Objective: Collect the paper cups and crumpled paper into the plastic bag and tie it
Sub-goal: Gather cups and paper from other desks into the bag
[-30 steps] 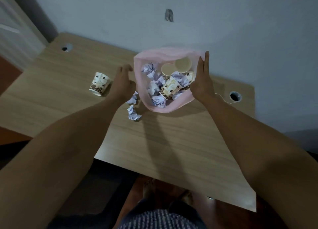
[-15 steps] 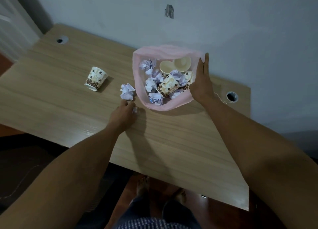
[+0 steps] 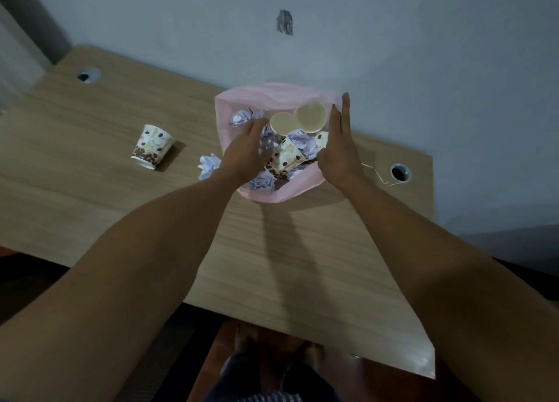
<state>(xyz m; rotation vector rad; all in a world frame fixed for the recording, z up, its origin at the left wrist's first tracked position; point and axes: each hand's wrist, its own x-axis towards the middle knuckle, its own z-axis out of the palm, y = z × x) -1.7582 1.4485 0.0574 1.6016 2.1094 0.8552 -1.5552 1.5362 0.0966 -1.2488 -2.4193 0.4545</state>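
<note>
Two stragglers, patterned paper cup and crumpled white paper ball, lie left of the pink plastic bag by the desk's back edge. Left hand, fingers loose, over the bag mouth; right hand flat against its side. Bag could tip, spilling.

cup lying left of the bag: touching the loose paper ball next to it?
Apart. The head view shows bare table between the paper cup and the crumpled paper outside the pink bag.
</note>
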